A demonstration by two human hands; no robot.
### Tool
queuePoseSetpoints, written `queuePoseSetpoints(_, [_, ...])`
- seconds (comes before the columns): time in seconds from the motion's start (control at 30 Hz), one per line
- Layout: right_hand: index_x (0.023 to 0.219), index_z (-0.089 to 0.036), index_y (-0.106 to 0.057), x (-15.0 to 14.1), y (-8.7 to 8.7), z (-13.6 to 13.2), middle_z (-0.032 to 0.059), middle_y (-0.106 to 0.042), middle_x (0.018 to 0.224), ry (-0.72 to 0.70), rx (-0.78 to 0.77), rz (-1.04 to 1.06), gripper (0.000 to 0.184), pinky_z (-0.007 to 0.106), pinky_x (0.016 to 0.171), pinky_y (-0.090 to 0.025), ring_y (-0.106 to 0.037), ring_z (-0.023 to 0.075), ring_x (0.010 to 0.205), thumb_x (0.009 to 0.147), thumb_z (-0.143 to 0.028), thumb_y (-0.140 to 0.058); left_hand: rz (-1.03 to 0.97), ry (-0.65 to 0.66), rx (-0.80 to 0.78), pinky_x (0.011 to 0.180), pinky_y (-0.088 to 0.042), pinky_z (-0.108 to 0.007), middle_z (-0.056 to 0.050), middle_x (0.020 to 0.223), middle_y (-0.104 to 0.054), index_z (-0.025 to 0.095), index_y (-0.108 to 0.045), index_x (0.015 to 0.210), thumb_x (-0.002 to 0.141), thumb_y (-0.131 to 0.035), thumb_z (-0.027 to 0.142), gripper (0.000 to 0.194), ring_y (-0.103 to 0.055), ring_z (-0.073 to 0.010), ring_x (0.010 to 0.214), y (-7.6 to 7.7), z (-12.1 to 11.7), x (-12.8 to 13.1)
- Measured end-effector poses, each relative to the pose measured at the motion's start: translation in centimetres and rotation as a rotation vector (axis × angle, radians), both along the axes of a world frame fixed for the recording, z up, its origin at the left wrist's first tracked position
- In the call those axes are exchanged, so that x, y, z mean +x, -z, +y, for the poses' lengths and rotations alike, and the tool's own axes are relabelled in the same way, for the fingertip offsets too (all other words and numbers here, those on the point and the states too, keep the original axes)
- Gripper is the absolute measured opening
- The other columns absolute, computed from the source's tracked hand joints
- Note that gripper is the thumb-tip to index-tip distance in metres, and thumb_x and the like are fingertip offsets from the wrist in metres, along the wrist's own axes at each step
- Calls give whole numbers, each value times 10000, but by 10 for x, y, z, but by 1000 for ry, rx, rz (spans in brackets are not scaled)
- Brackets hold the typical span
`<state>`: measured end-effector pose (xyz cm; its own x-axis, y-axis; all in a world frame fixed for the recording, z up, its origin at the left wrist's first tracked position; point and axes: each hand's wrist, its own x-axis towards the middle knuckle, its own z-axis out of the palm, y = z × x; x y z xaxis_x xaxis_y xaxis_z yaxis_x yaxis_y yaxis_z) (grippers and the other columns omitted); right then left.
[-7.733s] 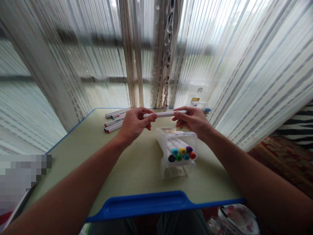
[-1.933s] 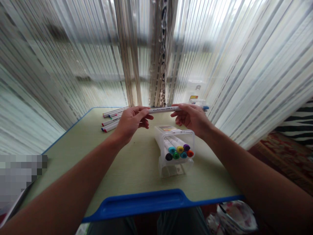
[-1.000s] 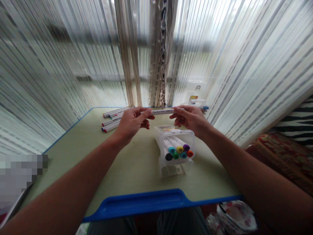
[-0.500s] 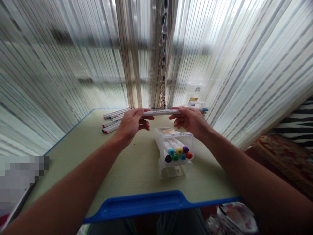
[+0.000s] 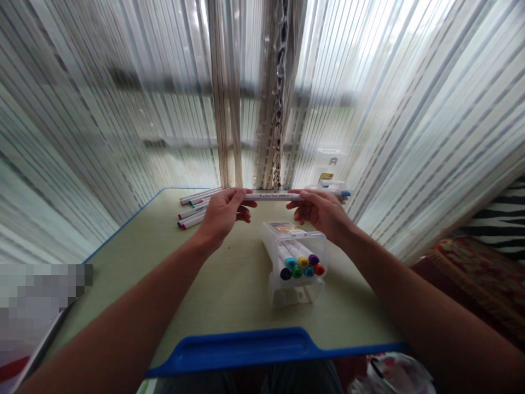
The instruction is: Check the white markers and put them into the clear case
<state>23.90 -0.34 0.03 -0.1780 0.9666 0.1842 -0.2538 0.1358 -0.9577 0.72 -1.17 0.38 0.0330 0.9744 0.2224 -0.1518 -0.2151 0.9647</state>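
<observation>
A white marker point(image 5: 273, 197) is held level above the far part of the table, with small dark print along its barrel. My left hand point(image 5: 225, 210) pinches one end between thumb and fingers. At the other end, my right hand point(image 5: 322, 210) grips it the same way. Below and between the hands lies a clear plastic case point(image 5: 268, 246), its open end towards me. Several markers point(image 5: 302, 262) are inside, showing black, green, blue, yellow, purple and orange caps. Behind my left hand several white markers point(image 5: 191, 220) lie loose on the table, partly hidden by it.
The pale table point(image 5: 135, 273) has a blue rim with a moulded tray point(image 5: 246, 350) at the near edge. Another clear case point(image 5: 332, 183) stands behind my right hand, by the curtain point(image 5: 176, 109). A plastic bag point(image 5: 397, 375) is below the table at right.
The whole view has shifted slightly, so everything sits a little lower and to the right. Both hands still hold the marker in the same way.
</observation>
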Motion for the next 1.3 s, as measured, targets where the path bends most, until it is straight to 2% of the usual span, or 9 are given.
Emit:
queuePoseSetpoints(0.13, [958, -134, -775, 0, 7, 3, 60, -756, 742, 30, 64, -86, 311, 221, 441, -488, -637, 110, 500, 752, -361, -826, 31, -40, 56, 479, -512, -233, -56, 727, -706, 88, -718, 926, 909, -647, 271, 197, -592, -101, 496, 3, 2, -2])
queuePoseSetpoints(0.27, [961, -143, -790, 0, 10, 5, 35, -736, 729, 73, 144, -179, 373, 220, 432, -495, -605, 89, 493, 696, -391, -875, 41, -67, 156, 496, -508, -223, -32, 738, -696, 102, -735, 905, 760, -818, 323, 277, -573, -84, 515, 5, 3, -2])
queuePoseSetpoints(0.43, [924, -141, -802, 0, 10, 6, 12, -691, 652, 93, 195, -271, 408, 224, 414, -488, -566, 84, 470, 641, -416, -905, -50, -11, 236, 488, -462, -198, -2, 692, -665, 123, -766, 877, 687, -882, 326, 300, -538, -63, 516, 2, -2, 3])
queuePoseSetpoints(0.53, [940, -152, -803, 0, 10, 6, 2, -673, 647, 87, 184, -266, 422, 225, 420, -489, -566, 89, 486, 636, -425, -907, -117, 51, 262, 486, -458, -203, -5, 702, -679, 142, -780, 893, 695, -883, 320, 285, -529, -60, 509, -2, -7, 6])
queuePoseSetpoints(0.7, [978, -162, -795, 0, 11, 6, 18, -691, 763, 55, 162, -230, 436, 216, 431, -486, -577, 87, 529, 648, -424, -906, -149, 162, 274, 504, -470, -204, -23, 712, -714, 164, -778, 987, 758, -849, 309, 280, -569, -71, 522, -8, -16, 9])
queuePoseSetpoints(1.03, [921, -172, -770, 2, 10, 4, -9, -646, 735, -26, 121, -123, 348, 198, 449, -469, -570, 73, 524, 686, -393, -900, -305, 298, 129, 511, -499, -222, -50, 756, -745, 151, -742, 1030, 843, -753, 427, 334, -600, -92, 526, -12, -16, 7])
queuePoseSetpoints(1.2, [955, -188, -774, 2, 7, 2, -11, -655, 730, -19, 93, -78, 403, 204, 436, -463, -561, 74, 512, 639, -384, -928, -312, 438, 80, 560, -519, -250, -60, 785, -747, 164, -751, 1058, 872, -725, 379, 285, -625, -108, 559, -12, -17, 5])
queuePoseSetpoints(1.3, [990, -203, -775, 2, 7, 2, 1, -682, 796, -57, 69, -56, 396, 199, 449, -469, -583, 76, 545, 659, -364, -921, -322, 529, 65, 600, -528, -267, -70, 820, -755, 174, -765, 1061, 871, -726, 335, 252, -645, -122, 602, -12, -20, 4])
